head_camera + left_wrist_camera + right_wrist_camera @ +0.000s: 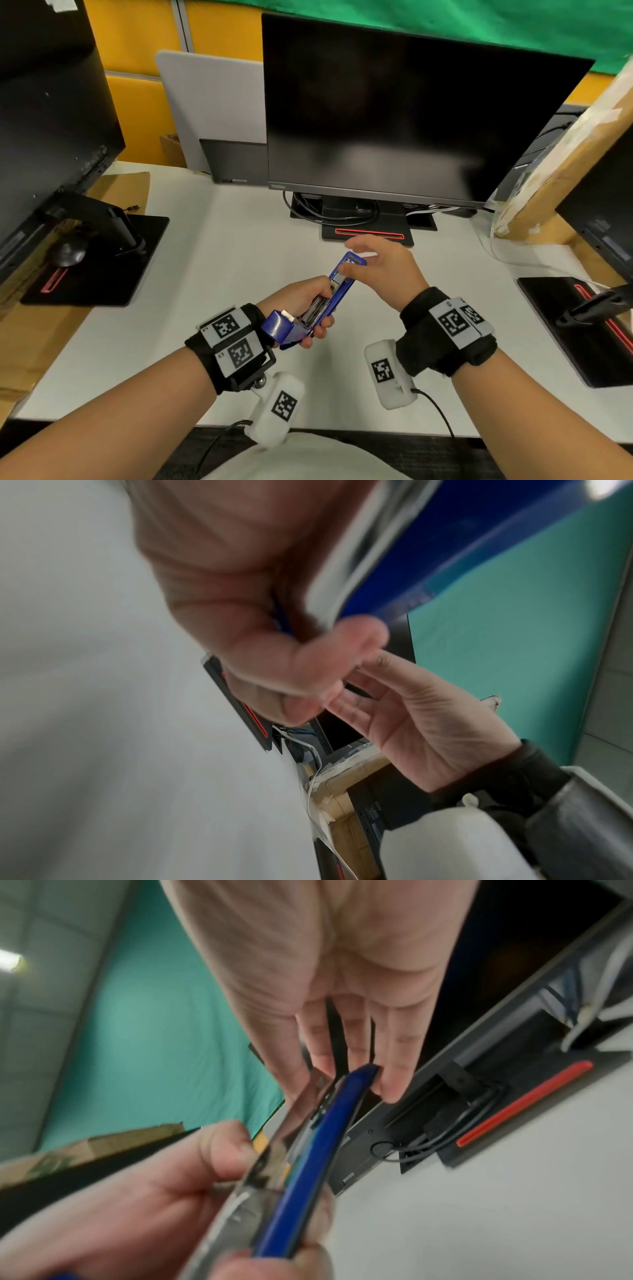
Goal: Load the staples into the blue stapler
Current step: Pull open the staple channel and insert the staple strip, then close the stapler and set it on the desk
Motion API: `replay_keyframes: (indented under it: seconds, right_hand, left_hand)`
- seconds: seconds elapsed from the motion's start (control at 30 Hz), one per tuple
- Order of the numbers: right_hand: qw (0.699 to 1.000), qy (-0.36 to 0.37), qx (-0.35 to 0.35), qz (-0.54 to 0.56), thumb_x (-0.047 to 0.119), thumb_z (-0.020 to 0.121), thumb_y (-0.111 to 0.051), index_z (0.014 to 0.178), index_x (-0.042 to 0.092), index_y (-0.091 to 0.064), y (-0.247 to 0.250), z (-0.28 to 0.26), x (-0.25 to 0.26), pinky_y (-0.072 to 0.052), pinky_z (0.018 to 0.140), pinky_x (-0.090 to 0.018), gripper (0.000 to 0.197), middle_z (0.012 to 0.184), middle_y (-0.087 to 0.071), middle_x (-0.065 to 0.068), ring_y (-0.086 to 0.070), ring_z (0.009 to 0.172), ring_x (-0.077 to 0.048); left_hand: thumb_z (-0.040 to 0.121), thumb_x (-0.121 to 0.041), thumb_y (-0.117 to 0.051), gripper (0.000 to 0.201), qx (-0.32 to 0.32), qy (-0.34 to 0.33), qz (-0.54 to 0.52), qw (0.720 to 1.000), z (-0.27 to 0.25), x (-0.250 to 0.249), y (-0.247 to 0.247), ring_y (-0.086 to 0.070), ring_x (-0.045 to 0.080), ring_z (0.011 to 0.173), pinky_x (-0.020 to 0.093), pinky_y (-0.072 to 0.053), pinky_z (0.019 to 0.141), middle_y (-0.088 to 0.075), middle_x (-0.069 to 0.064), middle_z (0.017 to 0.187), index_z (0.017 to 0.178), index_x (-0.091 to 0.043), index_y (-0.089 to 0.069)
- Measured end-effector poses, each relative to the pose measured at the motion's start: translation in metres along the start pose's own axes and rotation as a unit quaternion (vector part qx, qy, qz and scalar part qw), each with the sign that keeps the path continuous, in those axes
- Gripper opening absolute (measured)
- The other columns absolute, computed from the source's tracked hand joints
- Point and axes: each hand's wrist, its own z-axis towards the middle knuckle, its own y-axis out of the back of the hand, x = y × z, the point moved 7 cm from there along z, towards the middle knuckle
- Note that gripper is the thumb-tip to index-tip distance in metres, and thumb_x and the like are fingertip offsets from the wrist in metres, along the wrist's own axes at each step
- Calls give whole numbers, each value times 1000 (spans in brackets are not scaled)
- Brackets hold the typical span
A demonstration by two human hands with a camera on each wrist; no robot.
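Left hand curls around the blue stapler, held opened above the tabletop, metal channel up. Right hand, its grip loosely spread, touches the front end (staples not discernible); keep the channel level while seating.

Desk bare around hands; monitor base just behind, stands left & right.

Bare forearms; black wrist straps bearing white square-coded tags, white tagged camera pods below, black cables trailing.
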Motion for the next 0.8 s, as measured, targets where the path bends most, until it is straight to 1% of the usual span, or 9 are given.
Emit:
replay_keyframes:
  seconds: [0.13, 0.3, 0.4, 0.47, 0.57, 0.63, 0.67, 0.73, 0.8]
  right_hand:
    - [998, -1, 0, 58, 19, 77, -68, 99, 13, -64, 1, 1, -7, -52, 80, -29, 23, 103, -66, -6, -64, 94, -24]
    - [990, -44, 10, 135, 23, 87, -55, 112, 12, -59, 1, -3, -26, -55, 83, -29, 27, 110, -63, -7, -62, 100, -22]
    - [951, -116, 41, 284, 11, 90, -50, 113, 6, -57, -2, -7, -39, -59, 71, -24, 25, 100, -65, -15, -67, 89, -24]
    - [928, -165, 78, 326, 6, 89, -50, 113, 2, -58, -8, -11, -48, -60, 67, -25, 26, 99, -67, -18, -70, 80, -23]
    - [906, -207, 66, 363, 2, 86, -54, 110, -6, -59, -9, -15, -66, -60, 65, -28, 26, 98, -68, -24, -72, 74, -23]
    - [890, -223, 24, 396, -1, 85, -53, 110, -9, -58, -6, -18, -77, -60, 64, -28, 27, 96, -67, -26, -72, 71, -24]
    - [881, -229, 7, 413, -2, 85, -53, 111, -10, -56, -5, -19, -82, -60, 62, -28, 27, 96, -67, -26, -72, 70, -24]
    - [866, -233, -17, 442, -3, 85, -51, 114, -10, -54, -4, -21, -87, -60, 60, -27, 29, 101, -65, -28, -73, 69, -23]
    - [860, -234, -30, 453, -2, 86, -51, 115, -9, -53, -5, -22, -88, -59, 59, -25, 30, 108, -63, -30, -73, 71, -24]
  left_hand:
    - [77, -31, -38, 17, 3, 2, 8, 1000, 2, -1, 1, -40, 12, 43, 16, -33, 39, -47, 1, 57, 72, -16, -45]
    - [67, -35, -45, 18, 48, 18, 19, 998, -1, -4, 1, -45, 11, 42, 16, -36, 39, -51, 0, 55, 70, -17, -47]
    - [67, -34, -45, 19, 84, 44, 24, 995, -2, 0, -2, -51, 11, 43, 16, -41, 39, -56, 0, 54, 72, -16, -49]
    - [70, -34, -48, 22, 70, 41, 42, 996, -3, 5, 3, -55, 12, 47, 17, -46, 42, -61, 2, 62, 78, -15, -55]
    - [76, -33, -61, 27, 32, -35, -9, 999, -12, 4, 17, -68, 25, 67, 33, -60, 63, -70, 13, 88, 92, -14, -70]
    - [77, -38, -62, 28, 18, -97, -162, 982, -20, -2, 31, -67, 40, 90, 44, -59, 74, -65, 20, 107, 83, -15, -77]
    - [80, -46, -56, 40, 17, -119, -218, 969, -22, -4, 38, -63, 43, 102, 46, -57, 80, -61, 22, 116, 88, -13, -77]
    - [78, -56, -52, 60, 24, -158, -253, 954, -26, -7, 44, -56, 41, 118, 44, -53, 89, -56, 25, 126, 112, -8, -67]
    - [76, -51, -58, 60, 19, -201, -235, 951, -28, -11, 44, -54, 37, 122, 38, -55, 89, -55, 23, 129, 120, -10, -59]
